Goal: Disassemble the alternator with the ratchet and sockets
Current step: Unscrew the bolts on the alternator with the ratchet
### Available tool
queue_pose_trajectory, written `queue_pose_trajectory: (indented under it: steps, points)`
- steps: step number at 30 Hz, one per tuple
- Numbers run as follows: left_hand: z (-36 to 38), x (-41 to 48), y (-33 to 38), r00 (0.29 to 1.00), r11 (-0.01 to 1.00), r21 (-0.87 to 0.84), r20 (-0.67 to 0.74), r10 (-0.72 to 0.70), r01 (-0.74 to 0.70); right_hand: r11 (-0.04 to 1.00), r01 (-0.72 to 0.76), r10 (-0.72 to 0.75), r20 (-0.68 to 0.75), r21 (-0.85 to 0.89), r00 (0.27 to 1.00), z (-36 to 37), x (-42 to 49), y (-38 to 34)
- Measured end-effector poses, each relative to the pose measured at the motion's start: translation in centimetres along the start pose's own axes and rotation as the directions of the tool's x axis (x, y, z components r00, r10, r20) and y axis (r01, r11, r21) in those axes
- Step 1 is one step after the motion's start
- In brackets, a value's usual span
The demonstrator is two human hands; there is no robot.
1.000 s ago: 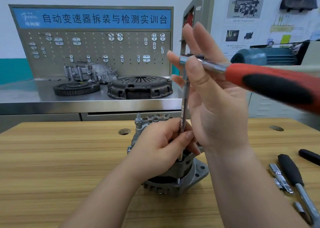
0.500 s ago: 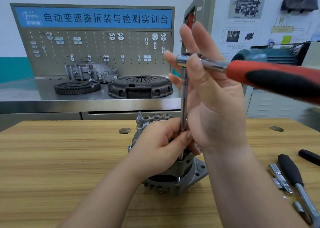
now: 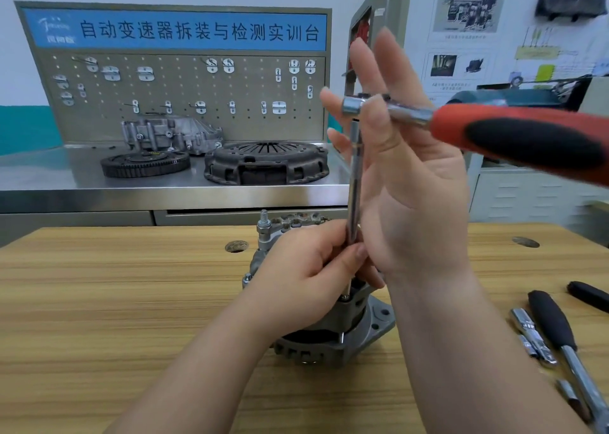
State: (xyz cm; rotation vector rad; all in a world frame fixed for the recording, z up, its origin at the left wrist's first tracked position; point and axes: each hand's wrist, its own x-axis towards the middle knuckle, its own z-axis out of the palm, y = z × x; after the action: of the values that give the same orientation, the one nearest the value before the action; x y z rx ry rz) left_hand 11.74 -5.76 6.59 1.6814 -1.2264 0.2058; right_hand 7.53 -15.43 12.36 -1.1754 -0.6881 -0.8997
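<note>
Head view: a grey cast-metal alternator [image 3: 333,334] stands on a light wooden table [image 3: 99,302]. A long steel extension bar [image 3: 354,183], upright above it, is pinched low by the left hand [image 3: 303,278]. A red-and-black-handled ratchet [image 3: 527,140] is pinned by the right hand [image 3: 408,190], thumb against straight fingers.

Blue banner [image 3: 174,30] atop the pegboard [image 3: 184,104] reads 自动变速器拆装与检测实训台

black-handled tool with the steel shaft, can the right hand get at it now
Likely yes: the path from the right hand down to the black-handled tool looks free, bare bench between. But that hand pinches the ratchet, so it would have to let go first.
</note>
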Motion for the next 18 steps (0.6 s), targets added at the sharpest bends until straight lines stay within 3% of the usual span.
queue_pose_trajectory:
  steps: [5,9,11,15,18]
  points:
    - [-0.15,-0.12,0.17,0.999,0.990,-0.134,0.032,-0.033,0.037,0.983,-0.118,0.132,-0.094,0.142,0.987,-0.49,0.09,0.20]
    - [-0.16,-0.05,-0.01,0.999,0.996,-0.083,0.019,-0.035,0.036,0.973,-0.188,0.196,-0.048,0.135,0.979,-0.51,0.01,0.29]
    - [-0.14,-0.05,-0.18,0.999,0.997,-0.066,0.007,-0.032,0.032,0.980,-0.167,0.171,-0.029,0.111,0.985,-0.34,-0.06,0.22]
    - [0.23,-0.01,-0.18,0.996,0.990,-0.112,-0.006,-0.083,0.082,1.000,0.017,-0.017,0.013,-0.010,1.000,-0.18,-0.07,-0.13]
    - [0.31,-0.03,-0.10,0.998,0.992,-0.111,-0.015,-0.060,0.058,0.998,0.017,-0.017,0.004,0.056,1.000,-0.04,-0.15,-0.12]
